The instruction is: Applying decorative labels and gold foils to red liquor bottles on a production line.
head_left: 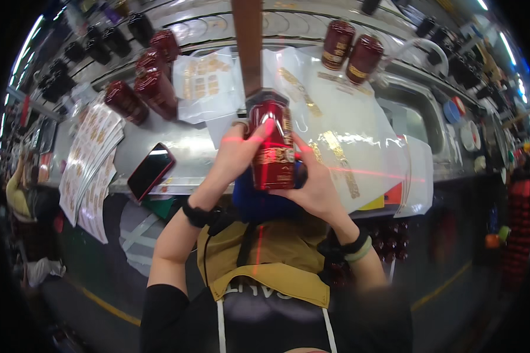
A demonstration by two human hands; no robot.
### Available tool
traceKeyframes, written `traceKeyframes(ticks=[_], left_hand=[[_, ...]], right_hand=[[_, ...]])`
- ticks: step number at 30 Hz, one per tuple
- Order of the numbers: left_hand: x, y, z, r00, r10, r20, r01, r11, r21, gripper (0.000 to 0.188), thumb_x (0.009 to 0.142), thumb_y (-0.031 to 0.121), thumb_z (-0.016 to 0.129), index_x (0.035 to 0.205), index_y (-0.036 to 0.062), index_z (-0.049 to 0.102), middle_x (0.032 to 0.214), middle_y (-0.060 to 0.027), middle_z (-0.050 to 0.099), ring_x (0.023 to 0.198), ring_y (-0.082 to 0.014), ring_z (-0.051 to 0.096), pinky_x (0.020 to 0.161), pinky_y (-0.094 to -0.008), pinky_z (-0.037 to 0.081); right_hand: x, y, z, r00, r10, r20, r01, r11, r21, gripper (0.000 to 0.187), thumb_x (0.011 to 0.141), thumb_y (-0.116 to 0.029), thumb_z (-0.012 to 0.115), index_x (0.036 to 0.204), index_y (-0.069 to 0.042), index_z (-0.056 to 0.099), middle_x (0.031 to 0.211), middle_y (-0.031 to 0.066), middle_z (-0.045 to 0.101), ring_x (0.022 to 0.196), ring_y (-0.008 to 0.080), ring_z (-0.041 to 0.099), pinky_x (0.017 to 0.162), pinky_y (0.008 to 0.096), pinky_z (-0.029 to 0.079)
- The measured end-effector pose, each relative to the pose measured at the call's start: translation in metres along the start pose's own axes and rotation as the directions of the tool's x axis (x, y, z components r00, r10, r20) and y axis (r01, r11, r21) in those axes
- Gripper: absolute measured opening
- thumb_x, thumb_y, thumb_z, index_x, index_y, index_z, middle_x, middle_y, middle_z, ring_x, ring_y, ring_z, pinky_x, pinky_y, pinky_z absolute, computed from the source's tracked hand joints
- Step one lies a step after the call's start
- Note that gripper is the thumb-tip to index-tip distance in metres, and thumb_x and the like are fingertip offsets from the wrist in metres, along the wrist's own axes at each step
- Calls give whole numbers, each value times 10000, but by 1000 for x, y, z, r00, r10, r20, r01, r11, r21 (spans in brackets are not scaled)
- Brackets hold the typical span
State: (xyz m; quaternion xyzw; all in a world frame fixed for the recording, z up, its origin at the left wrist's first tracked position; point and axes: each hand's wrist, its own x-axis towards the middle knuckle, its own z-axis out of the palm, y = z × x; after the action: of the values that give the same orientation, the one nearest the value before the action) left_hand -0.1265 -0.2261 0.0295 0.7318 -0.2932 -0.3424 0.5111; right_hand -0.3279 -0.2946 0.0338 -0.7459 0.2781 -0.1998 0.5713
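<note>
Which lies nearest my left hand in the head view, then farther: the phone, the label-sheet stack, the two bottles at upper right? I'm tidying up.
1. Phone, just left of the left hand.
2. Label-sheet stack, farther left.
3. Two bottles, far upper right.

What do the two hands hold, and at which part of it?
Both hold one dark red bottle: the left hand on its left side, the right hand at its lower right side.

Glossy dark-red bottle (272, 147), gold-printed label; shiny steel worktable (188, 147)
</note>
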Motion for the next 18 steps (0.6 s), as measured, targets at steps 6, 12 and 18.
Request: traceKeyframes(ticks=[6, 12, 18], left_hand=[[-27, -16, -9, 988, 146, 51, -153, 973, 171, 463, 1021, 309, 687, 1202, -109, 603, 1082, -203, 740, 1042, -220, 706, 920, -360, 530], [-77, -23, -12, 943, 278, 181, -277, 960, -35, 962, 830, 292, 888, 1537, -101, 367, 1461, -257, 560, 1373, -323, 544, 1166, -418, 390], [-84, -34, -6, 886, 421, 191, -463, 800, 382, 1300, 641, 261, 995, 1636, -47, 217, 1521, -218, 520, 1345, -297, 554, 1103, -375, 432]], right_hand=[[-11, 37, -61, 985, -166, 51, 174, 935, -310, 688, 763, -245, 921, 1365, -49, 654, 1230, 165, 712, 1105, 298, 694, 958, 371, 532], [7, 92, -270, 883, -36, -468, -324, 674, -664, 216, 835, -204, 815, 984, -53, 774, 947, 120, 723, 906, 272, 705, 836, 362, 535], [10, 151, -374, 921, 67, -384, -367, 485, -794, 478, 727, -237, 888, 1155, -60, 771, 1117, 219, 736, 1043, 314, 706, 905, 410, 546]])
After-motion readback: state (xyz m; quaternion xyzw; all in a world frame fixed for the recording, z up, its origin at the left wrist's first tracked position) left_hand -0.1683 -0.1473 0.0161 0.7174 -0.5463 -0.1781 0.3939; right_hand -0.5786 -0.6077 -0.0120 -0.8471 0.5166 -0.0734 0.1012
